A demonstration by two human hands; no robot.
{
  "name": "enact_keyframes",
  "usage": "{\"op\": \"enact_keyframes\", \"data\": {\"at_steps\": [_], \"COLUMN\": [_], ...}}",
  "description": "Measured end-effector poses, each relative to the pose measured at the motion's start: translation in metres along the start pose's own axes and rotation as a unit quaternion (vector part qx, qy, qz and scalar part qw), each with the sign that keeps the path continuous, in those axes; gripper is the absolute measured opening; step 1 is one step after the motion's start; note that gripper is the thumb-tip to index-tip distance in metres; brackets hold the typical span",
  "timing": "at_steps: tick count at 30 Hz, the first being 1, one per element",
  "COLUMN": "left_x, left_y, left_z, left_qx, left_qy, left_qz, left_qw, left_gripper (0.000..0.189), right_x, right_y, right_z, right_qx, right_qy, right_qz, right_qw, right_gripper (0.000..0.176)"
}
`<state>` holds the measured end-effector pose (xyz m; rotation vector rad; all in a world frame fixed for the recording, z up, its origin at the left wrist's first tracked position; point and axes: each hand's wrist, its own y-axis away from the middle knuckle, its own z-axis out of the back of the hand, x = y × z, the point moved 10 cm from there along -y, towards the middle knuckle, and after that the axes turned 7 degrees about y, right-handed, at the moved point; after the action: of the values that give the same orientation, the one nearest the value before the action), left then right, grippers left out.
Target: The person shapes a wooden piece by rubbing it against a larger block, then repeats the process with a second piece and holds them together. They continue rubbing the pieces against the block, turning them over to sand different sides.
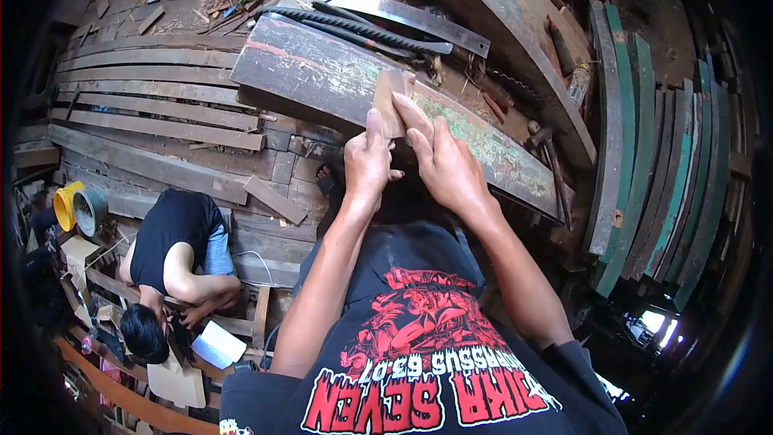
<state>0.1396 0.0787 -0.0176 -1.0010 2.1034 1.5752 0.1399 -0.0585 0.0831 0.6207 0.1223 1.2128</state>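
My left hand (369, 159) is closed on a small flat wood block (390, 101), thumb along its near end. A second, shorter wood piece (412, 115) is pinched in my right hand (448, 163) and rests against the block at an angle. Both pieces are over a thick worn beam (314, 72) with flaking green and grey paint. My fingers partly hide the lower ends of the two pieces.
Behind the beam lie a handsaw (419, 20) and a dark ribbed rod (354, 28). A hammer (541, 138) leans at the beam's right end. Green-painted planks (636, 161) stand at right. At lower left a co-worker (177, 258) bends over near two buckets (90, 211).
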Motion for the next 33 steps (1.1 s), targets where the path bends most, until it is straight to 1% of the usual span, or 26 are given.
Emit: {"op": "enact_keyframes", "data": {"at_steps": [2, 3, 4, 5, 6, 7, 9, 11, 12, 13, 14, 16, 17, 18, 19, 21, 23, 25, 27, 28, 29, 30, 31, 33], "left_x": [0.000, -0.002, -0.005, 0.000, 0.003, 0.006, 0.007, 0.004, -0.001, -0.004, -0.005, -0.014, -0.019, -0.022, -0.026, -0.031, -0.042, -0.057, -0.060, -0.065, -0.071, -0.075, -0.079, -0.087], "left_y": [0.001, 0.002, 0.000, -0.002, -0.003, -0.005, -0.004, -0.003, 0.000, 0.003, 0.006, 0.015, 0.018, 0.022, 0.024, 0.024, 0.024, 0.027, 0.021, 0.021, 0.021, 0.017, 0.013, 0.008], "left_z": [0.001, 0.000, 0.003, 0.003, 0.004, 0.004, 0.005, 0.006, 0.006, 0.005, 0.007, 0.007, 0.007, 0.010, 0.011, 0.012, 0.011, 0.004, 0.001, -0.004, -0.010, -0.012, -0.019, -0.028], "left_qx": [-0.010, -0.015, -0.037, -0.027, -0.016, -0.005, -0.008, -0.004, 0.002, 0.008, 0.005, 0.031, 0.045, 0.041, 0.036, 0.026, 0.005, -0.011, -0.002, -0.007, -0.011, -0.025, -0.020, -0.013], "left_qy": [-0.010, -0.015, -0.029, -0.023, -0.017, -0.010, -0.021, -0.031, -0.035, -0.040, -0.065, -0.071, -0.075, -0.080, -0.098, -0.129, -0.165, -0.205, -0.214, -0.227, -0.240, -0.222, -0.235, -0.258], "left_qz": [0.008, 0.010, -0.010, 0.001, 0.011, 0.020, 0.014, 0.007, 0.006, 0.005, 0.011, 0.002, -0.002, 0.006, -0.005, -0.025, -0.082, -0.136, -0.148, -0.152, -0.158, -0.178, -0.188, -0.207], "left_qw": [1.000, 1.000, 0.999, 0.999, 1.000, 1.000, 1.000, 0.999, 0.999, 0.999, 0.998, 0.997, 0.996, 0.996, 0.995, 0.991, 0.983, 0.969, 0.966, 0.962, 0.958, 0.958, 0.953, 0.943], "left_gripper": [0.065, 0.065, 0.071, 0.067, 0.064, 0.060, 0.059, 0.059, 0.060, 0.062, 0.057, 0.054, 0.053, 0.048, 0.048, 0.046, 0.046, 0.048, 0.048, 0.048, 0.047, 0.048, 0.047, 0.047], "right_x": [-0.003, 0.007, 0.018, 0.010, 0.010, -0.002, -0.015, -0.028, -0.021, -0.026, -0.036, -0.047, -0.047, -0.048, -0.049, -0.044, -0.047, -0.055, -0.067, -0.067, -0.071, -0.075, -0.077, -0.087], "right_y": [-0.007, -0.011, -0.013, -0.015, -0.015, -0.013, -0.002, 0.002, 0.010, 0.009, 0.007, 0.006, 0.007, 0.008, 0.008, 0.005, 0.006, 0.008, 0.007, 0.003, 0.001, -0.002, -0.003, -0.002], "right_z": [0.003, 0.008, 0.015, 0.009, 0.010, -0.003, -0.022, -0.029, -0.013, -0.013, -0.018, -0.019, -0.015, -0.011, -0.006, 0.008, 0.010, 0.006, 0.001, 0.015, 0.016, 0.018, 0.022, 0.024], "right_qx": [0.001, -0.063, -0.127, -0.105, -0.082, 0.024, 0.131, 0.131, 0.085, 0.077, 0.070, 0.065, 0.041, 0.018, -0.007, -0.046, -0.027, 0.041, 0.102, 0.055, 0.051, 0.047, 0.044, 0.070], "right_qy": [-0.027, -0.074, -0.119, -0.182, -0.245, -0.320, -0.404, -0.437, -0.453, -0.448, -0.445, -0.440, -0.454, -0.467, -0.478, -0.525, -0.564, -0.586, -0.591, -0.578, -0.592, -0.607, -0.620, -0.645], "right_qz": [0.010, 0.097, 0.185, 0.189, 0.192, 0.110, 0.007, -0.032, -0.015, -0.016, -0.019, -0.033, -0.022, -0.011, 0.001, 0.088, 0.110, 0.071, 0.028, 0.087, 0.094, 0.100, 0.107, 0.089], "right_qw": [1.000, 0.991, 0.967, 0.959, 0.947, 0.941, 0.905, 0.889, 0.887, 0.891, 0.893, 0.895, 0.890, 0.884, 0.878, 0.845, 0.818, 0.806, 0.800, 0.810, 0.799, 0.787, 0.776, 0.755], "right_gripper": [0.054, 0.055, 0.057, 0.058, 0.059, 0.060, 0.062, 0.061, 0.061, 0.060, 0.060, 0.059, 0.056, 0.053, 0.051, 0.046, 0.046, 0.052, 0.063, 0.063, 0.063, 0.063, 0.063, 0.062]}}
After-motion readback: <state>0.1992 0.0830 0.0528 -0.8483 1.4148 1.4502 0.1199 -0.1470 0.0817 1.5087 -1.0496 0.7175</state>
